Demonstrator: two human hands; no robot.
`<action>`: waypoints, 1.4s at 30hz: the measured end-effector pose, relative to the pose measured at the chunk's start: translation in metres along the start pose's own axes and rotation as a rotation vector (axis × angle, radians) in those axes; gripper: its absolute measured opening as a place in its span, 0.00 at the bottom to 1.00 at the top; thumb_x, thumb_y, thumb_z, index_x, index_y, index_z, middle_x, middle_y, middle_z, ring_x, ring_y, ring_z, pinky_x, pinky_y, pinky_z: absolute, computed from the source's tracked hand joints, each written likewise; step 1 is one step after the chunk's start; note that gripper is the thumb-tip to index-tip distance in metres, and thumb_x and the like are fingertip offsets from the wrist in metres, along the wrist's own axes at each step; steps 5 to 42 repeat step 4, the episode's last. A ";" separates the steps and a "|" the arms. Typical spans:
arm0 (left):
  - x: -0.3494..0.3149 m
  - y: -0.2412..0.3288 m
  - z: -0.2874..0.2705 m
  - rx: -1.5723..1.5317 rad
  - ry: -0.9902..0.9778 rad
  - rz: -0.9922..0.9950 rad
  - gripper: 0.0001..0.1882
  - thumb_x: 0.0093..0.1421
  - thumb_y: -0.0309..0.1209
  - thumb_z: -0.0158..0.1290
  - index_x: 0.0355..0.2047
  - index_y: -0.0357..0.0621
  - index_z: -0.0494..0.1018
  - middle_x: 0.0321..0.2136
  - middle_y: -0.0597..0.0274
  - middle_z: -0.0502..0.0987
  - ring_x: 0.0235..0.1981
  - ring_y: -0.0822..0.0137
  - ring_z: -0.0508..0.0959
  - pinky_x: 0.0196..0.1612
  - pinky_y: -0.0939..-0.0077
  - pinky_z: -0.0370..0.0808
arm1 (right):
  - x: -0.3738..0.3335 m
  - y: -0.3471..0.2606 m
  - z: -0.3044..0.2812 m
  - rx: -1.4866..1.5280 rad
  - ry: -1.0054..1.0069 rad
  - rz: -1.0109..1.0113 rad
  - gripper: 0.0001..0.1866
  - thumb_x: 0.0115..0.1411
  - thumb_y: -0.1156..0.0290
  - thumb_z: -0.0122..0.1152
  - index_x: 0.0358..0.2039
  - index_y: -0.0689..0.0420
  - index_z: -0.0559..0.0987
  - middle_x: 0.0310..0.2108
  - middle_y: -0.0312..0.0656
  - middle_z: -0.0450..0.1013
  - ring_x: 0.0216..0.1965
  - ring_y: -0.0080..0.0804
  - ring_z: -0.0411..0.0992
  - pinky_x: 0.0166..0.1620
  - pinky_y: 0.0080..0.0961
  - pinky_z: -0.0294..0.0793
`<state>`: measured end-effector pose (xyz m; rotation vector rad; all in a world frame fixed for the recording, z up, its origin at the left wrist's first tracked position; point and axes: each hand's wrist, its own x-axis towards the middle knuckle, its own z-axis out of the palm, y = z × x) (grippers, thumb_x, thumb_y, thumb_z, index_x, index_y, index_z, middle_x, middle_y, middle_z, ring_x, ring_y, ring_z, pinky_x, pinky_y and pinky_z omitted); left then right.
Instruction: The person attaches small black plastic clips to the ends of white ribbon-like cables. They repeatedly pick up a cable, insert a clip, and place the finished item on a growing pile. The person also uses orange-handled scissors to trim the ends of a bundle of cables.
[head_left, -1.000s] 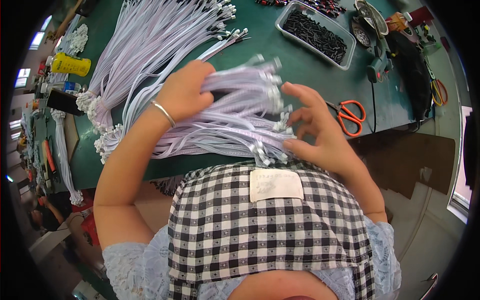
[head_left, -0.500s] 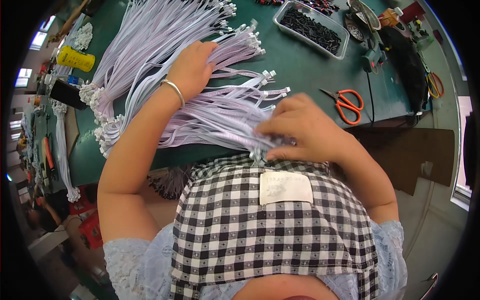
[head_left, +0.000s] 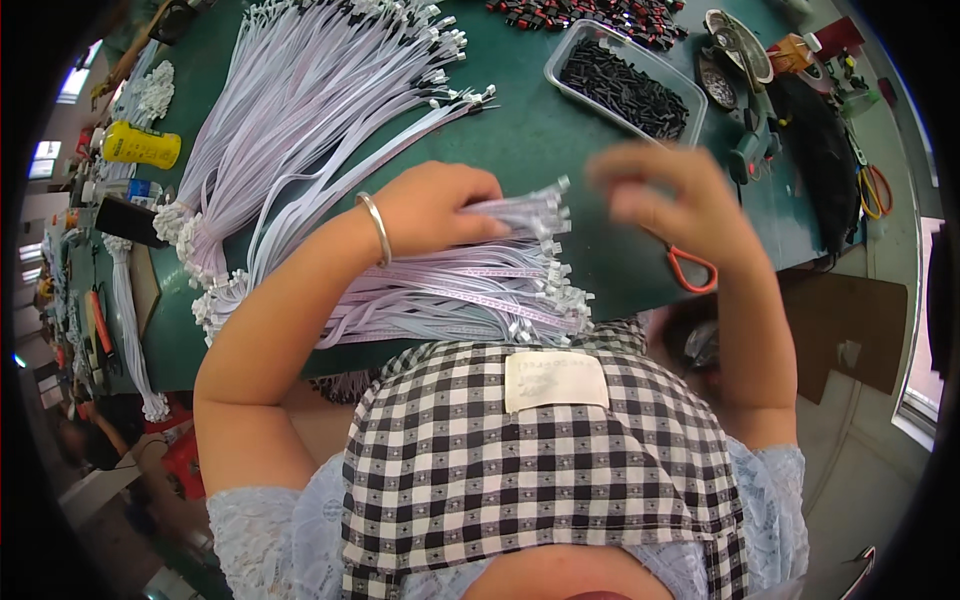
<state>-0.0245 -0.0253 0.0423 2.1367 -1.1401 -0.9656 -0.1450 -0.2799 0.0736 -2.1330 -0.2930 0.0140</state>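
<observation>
My left hand (head_left: 440, 205) is closed round a bunch of white flat cables (head_left: 520, 212), whose small white plug ends stick out to its right. Under it, more of these cables (head_left: 430, 295) lie side by side, their connectors fanned out near my apron. My right hand (head_left: 665, 190) is raised over the table, apart from the cables. Its fingers are smeared by motion, so whether they hold anything is unclear. Beneath it, orange-handled scissors (head_left: 690, 272) show one handle loop; the rest is hidden.
A larger cable bundle (head_left: 300, 110) spreads across the back left. The clear plastic tub (head_left: 549, 70) holds black tubes (head_left: 625, 90); red and black parts (head_left: 600, 15) lie behind it. A yellow bottle (head_left: 142, 146) and a dark phone (head_left: 130, 220) stand left. A green glue gun (head_left: 750, 150) lies right.
My right hand has left the cable ends near the apron and risen up and right over the scissors. The left hand has moved right and down and now grips a bunch. The front cables' ends lie more together.
</observation>
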 end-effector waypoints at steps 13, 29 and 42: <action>0.009 0.001 -0.004 0.205 0.331 -0.023 0.14 0.57 0.35 0.56 0.40 0.42 0.74 0.36 0.59 0.78 0.31 0.63 0.75 0.37 0.71 0.72 | 0.039 0.051 -0.027 -0.913 0.284 0.091 0.13 0.55 0.63 0.62 0.39 0.55 0.81 0.42 0.37 0.77 0.44 0.41 0.72 0.47 0.33 0.71; 0.009 0.001 -0.004 0.205 0.331 -0.023 0.14 0.57 0.35 0.56 0.40 0.42 0.74 0.36 0.59 0.78 0.31 0.63 0.75 0.37 0.71 0.72 | 0.039 0.051 -0.027 -0.913 0.284 0.091 0.13 0.55 0.63 0.62 0.39 0.55 0.81 0.42 0.37 0.77 0.44 0.41 0.72 0.47 0.33 0.71; 0.009 0.001 -0.004 0.205 0.331 -0.023 0.14 0.57 0.35 0.56 0.40 0.42 0.74 0.36 0.59 0.78 0.31 0.63 0.75 0.37 0.71 0.72 | 0.039 0.051 -0.027 -0.913 0.284 0.091 0.13 0.55 0.63 0.62 0.39 0.55 0.81 0.42 0.37 0.77 0.44 0.41 0.72 0.47 0.33 0.71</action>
